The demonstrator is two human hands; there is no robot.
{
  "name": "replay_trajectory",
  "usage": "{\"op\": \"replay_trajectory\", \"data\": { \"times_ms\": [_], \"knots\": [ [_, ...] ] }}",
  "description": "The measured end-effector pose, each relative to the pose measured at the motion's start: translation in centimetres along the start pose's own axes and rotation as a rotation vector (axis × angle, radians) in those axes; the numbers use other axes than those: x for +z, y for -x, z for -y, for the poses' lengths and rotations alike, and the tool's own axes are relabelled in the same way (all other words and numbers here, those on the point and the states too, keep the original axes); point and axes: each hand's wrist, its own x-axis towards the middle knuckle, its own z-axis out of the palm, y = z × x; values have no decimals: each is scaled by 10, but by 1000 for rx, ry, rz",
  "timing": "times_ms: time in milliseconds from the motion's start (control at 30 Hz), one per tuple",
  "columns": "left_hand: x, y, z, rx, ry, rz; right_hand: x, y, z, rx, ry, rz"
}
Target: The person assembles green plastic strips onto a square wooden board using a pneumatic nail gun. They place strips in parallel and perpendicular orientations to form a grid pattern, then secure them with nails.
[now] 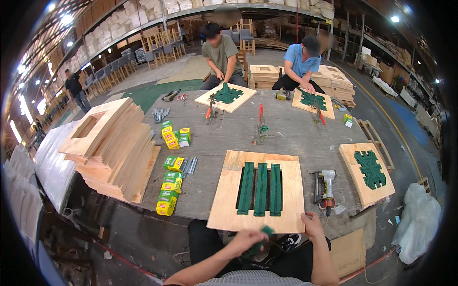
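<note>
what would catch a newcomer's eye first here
Likely the pale plywood frame at the near table edge, three green webbing straps stretched over its opening. The right hand rests on its near edge; the left hand grips a green strap roll just below. At left leans a tall stack of frames.

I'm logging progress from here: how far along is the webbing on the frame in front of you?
Done: three green webbing strips lie lengthwise across the opening of the plywood frame. In hand: the left hand grips more green webbing below the frame's near edge, while the right hand steadies its corner. Left: no crosswise strips yet, unlike the woven finished frame at right. The staple gun lies unused.
</note>
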Motion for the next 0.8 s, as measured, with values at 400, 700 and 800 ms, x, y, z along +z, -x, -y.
{"op": "replay_trajectory", "data": {
  "times_ms": [400,700,800],
  "knots": [
    [12,32,-15,214,891,-302,103,77,11,-178,-523,391],
    [-15,84,-32,166,565,-146,51,61,16,-41,-742,493],
    [-42,92,-41,102,508,-96,33,54,27,-16,-818,448]
  ]
}}
